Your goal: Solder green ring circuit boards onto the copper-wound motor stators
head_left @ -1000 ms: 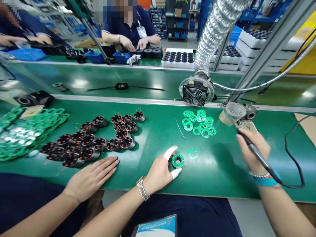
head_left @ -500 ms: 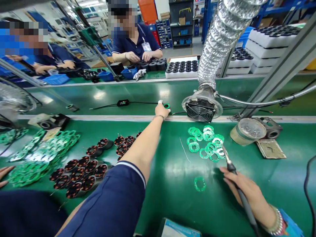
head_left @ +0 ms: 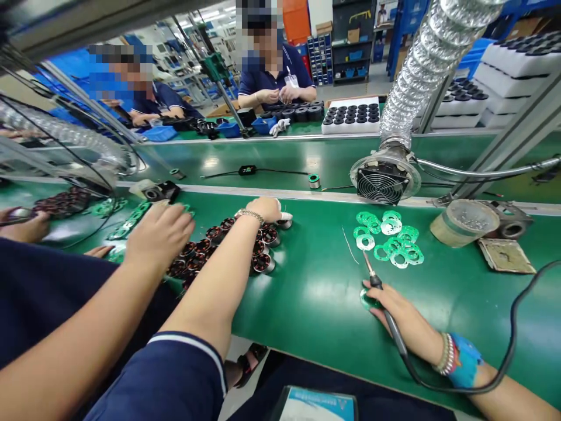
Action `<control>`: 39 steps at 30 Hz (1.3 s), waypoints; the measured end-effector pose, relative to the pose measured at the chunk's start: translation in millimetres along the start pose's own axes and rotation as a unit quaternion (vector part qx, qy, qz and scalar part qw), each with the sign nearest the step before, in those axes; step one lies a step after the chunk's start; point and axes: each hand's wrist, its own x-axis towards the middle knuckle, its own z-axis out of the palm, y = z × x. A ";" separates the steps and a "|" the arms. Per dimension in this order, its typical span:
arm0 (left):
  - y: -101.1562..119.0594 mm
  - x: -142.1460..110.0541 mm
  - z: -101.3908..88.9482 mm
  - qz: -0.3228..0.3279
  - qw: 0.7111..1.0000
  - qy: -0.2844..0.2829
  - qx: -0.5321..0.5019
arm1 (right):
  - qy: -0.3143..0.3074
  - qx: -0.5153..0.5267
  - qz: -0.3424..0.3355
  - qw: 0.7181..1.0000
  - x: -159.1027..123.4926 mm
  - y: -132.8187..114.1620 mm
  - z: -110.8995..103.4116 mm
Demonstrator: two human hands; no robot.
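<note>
You are clenching the soldering iron (head_left: pixel 388 318) in your right hand (head_left: pixel 407 313), its hot tip risking scorching the green circuit-board rings (head_left: pixel 391 227), while the grip of your left hand (head_left: pixel 263 209) over the motor stators (head_left: pixel 262 263) cannot be told.

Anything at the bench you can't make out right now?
Head view only:
- Left hand hides part of the round copper-wound motor stator; grip unclear.
- Right hand covers most of the flat green ring circuit board.
- Slim black soldering iron: tip too small to judge.
- Blue-and-white card: cut off by bottom edge, text unreadable.
</note>
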 end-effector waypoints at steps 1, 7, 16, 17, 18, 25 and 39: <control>3.4 -8.0 8.0 -0.001 1.000 0.010 0.017 | 0.009 0.003 0.003 1.000 -0.3 0.8 1.0; 42.1 -44.2 36.2 0.108 0.991 0.077 0.034 | 0.045 0.010 0.035 0.998 -13.0 -4.7 6.7; 53.2 -155.7 87.6 0.496 0.849 0.067 -0.169 | 0.054 0.016 0.053 0.997 -36.6 -37.1 20.0; 51.8 -167.5 97.2 0.487 0.845 0.064 -0.212 | 0.057 0.014 0.056 0.997 -37.5 -39.5 21.0; 51.6 -178.4 107.0 0.466 0.845 0.064 -0.254 | 0.060 0.011 0.060 0.996 -38.1 -41.3 22.0; 92.3 -219.2 152.5 0.218 0.880 0.164 -0.389 | 0.081 -0.005 0.064 0.995 -31.1 -48.4 31.0; 95.3 -243.6 129.4 0.308 0.820 0.062 -0.477 | 0.131 0.061 0.053 0.988 -13.5 -73.8 26.1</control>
